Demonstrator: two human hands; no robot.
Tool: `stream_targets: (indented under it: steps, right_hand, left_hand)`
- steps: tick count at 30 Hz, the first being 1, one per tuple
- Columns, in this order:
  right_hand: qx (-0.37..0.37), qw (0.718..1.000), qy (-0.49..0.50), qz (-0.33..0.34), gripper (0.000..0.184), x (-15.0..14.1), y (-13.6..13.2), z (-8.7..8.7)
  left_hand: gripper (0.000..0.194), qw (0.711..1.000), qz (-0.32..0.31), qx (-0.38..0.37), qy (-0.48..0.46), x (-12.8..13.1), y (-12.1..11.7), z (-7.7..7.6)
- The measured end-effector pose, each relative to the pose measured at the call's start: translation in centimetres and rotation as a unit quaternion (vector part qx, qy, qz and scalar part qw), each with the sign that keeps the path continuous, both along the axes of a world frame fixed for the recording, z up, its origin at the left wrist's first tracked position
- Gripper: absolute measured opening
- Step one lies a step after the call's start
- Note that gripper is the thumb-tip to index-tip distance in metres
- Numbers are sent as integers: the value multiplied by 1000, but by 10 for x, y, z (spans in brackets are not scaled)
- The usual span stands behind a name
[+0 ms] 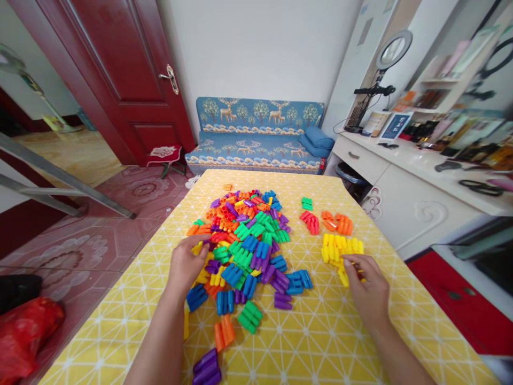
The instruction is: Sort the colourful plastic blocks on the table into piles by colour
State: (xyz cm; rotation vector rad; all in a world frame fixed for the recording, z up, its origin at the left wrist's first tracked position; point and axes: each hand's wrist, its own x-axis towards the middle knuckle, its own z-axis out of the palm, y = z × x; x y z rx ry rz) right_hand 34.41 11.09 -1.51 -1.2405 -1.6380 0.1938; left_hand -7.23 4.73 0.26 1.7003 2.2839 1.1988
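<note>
A large mixed heap of plastic building pieces (242,254), shaped like joined tubes in red, orange, yellow, green, blue and purple, covers the middle of the table. At the heap's left edge is my left hand (185,264), thumb and forefinger apart, with a yellow piece (197,248) showing in the gap. To the right, yellow pieces (340,246) lie grouped together. My right hand (367,289) pinches a yellow piece at the near side of this group; the fingers partly hide it. Just beyond lie orange pieces (343,224), red pieces (310,222) and a green piece (306,203).
A yellow patterned cloth (296,350) covers the table. Loose purple (207,368), orange (224,331) and green (250,316) pieces lie nearer me. A blue sofa (256,144) stands beyond, a white dresser (385,182) on the right, and a red stool (164,154) by the door.
</note>
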Motion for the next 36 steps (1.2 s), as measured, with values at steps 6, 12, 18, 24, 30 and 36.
stream_targets:
  steps: [6, 12, 18, 24, 30, 36]
  right_hand:
    - [-73, 971, -62, 217, 16, -74, -21, 13]
    - [-127, 958, -98, 236, 41, -135, -16, 18]
    - [-176, 950, -165, 199, 50, -166, -12, 18]
    - [-181, 959, -98, 192, 41, -168, -14, 17]
    - [-134, 965, -52, 219, 32, -169, -16, 14]
    - [-140, 954, -38, 264, 32, -171, -23, 14]
  left_hand:
    - [24, 987, -150, 14, -48, 35, 3, 17]
    - [40, 971, -230, 0, 64, 67, 11, 18]
    - [51, 965, -235, -44, 109, 85, 21, 11]
    - [30, 973, -213, -34, 77, 81, 19, 8]
    - [25, 977, -209, -1, 35, 76, 19, 0]
    - [26, 979, -201, 28, -13, 75, 19, -3]
